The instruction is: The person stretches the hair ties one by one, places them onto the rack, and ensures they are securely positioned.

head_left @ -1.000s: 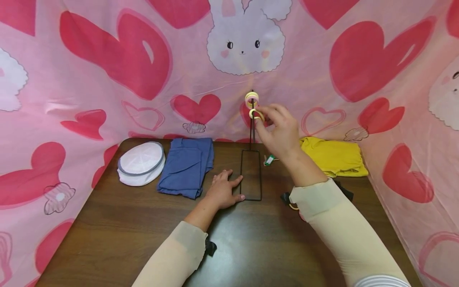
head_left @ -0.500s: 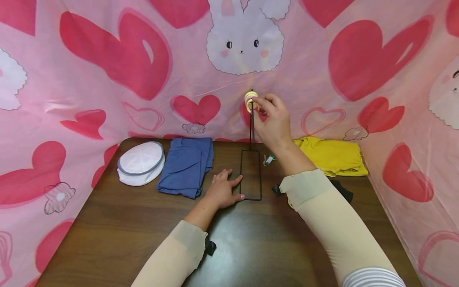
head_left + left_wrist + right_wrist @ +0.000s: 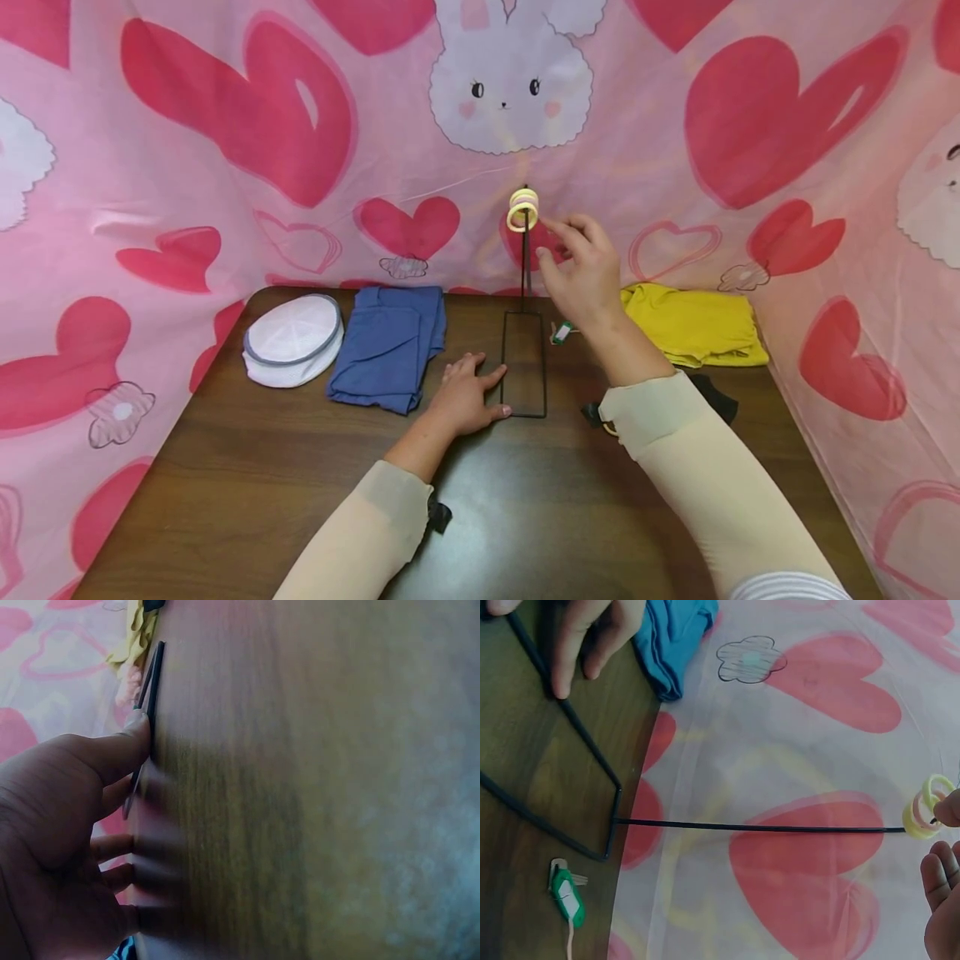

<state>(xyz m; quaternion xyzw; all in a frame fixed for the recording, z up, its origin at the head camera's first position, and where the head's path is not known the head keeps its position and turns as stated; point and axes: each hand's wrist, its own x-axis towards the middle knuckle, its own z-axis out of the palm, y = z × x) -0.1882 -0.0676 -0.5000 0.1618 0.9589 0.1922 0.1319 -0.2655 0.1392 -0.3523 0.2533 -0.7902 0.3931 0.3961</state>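
A black wire stand (image 3: 522, 271) rises from a rectangular base lying on the brown table. Several yellow and pink rings (image 3: 523, 194) hang together near its top. My left hand (image 3: 467, 400) rests beside the base, fingers spread, with the thumb on the near left corner and the index finger touching the left wire (image 3: 586, 739). Just right of the rings, my right hand (image 3: 583, 271) is raised with loosely bent fingers and holds nothing. In the right wrist view its fingertips overlap the edge of the rings (image 3: 910, 821).
A white mesh cap-like item (image 3: 292, 333) and blue folded cloth (image 3: 390, 350) lie left. Keys with a green tag (image 3: 562, 333) lie right of the base, near yellow folded cloth (image 3: 693, 325). A black item (image 3: 716, 400) is partly behind my right forearm. Heart-printed fabric (image 3: 300, 150) surrounds the table.
My right hand moved a yellow ring up against the others on the stand, let go of it, then drew back slightly right and down. My left hand stayed on the base.
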